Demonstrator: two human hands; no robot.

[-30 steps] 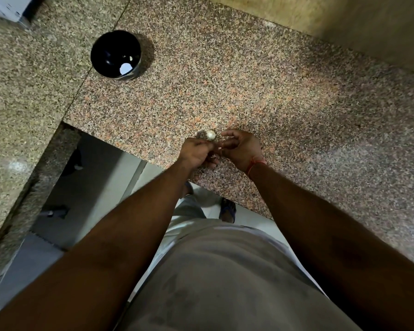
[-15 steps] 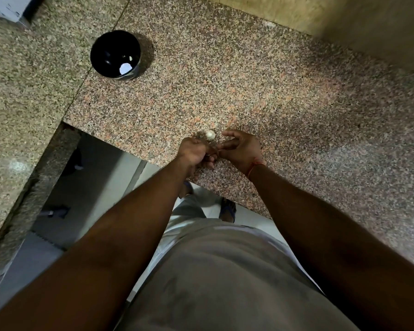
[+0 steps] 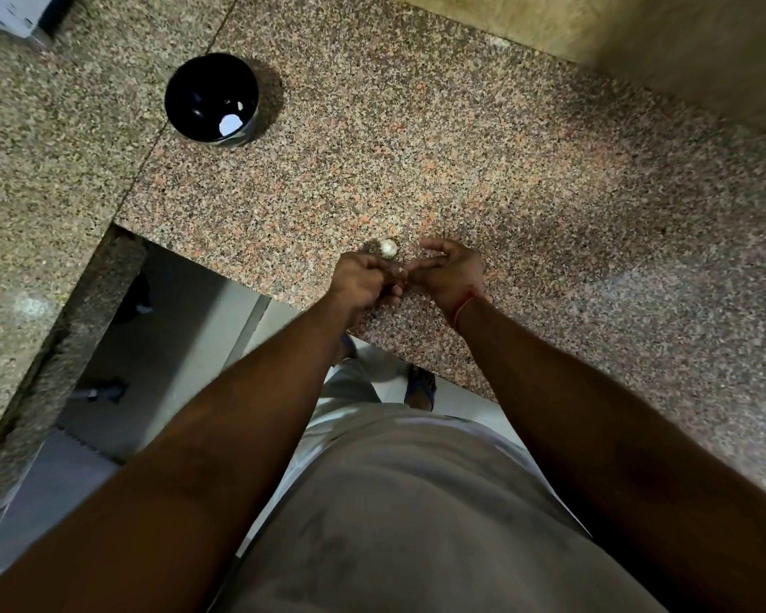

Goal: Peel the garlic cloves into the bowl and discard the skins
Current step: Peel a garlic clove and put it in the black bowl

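Observation:
A small whitish garlic bulb (image 3: 388,248) lies on the granite counter (image 3: 461,139) near its front edge. Just in front of it my left hand (image 3: 360,278) is curled and my right hand (image 3: 449,272) meets it fingertip to fingertip. Between the fingertips shows a small pale piece, a garlic clove (image 3: 400,270), pinched by both hands; most of it is hidden. A black bowl (image 3: 211,98) stands at the far left of the counter with a few white bits inside.
The counter's front edge runs diagonally just under my wrists, with floor and my feet below. A second granite slab (image 3: 41,148) adjoins on the left. A wall (image 3: 637,33) rises at the back right. A white object (image 3: 5,11) sits at the top left corner.
Both hands stay together at the same spot by the bulb; only the fingers have shifted slightly on the clove.

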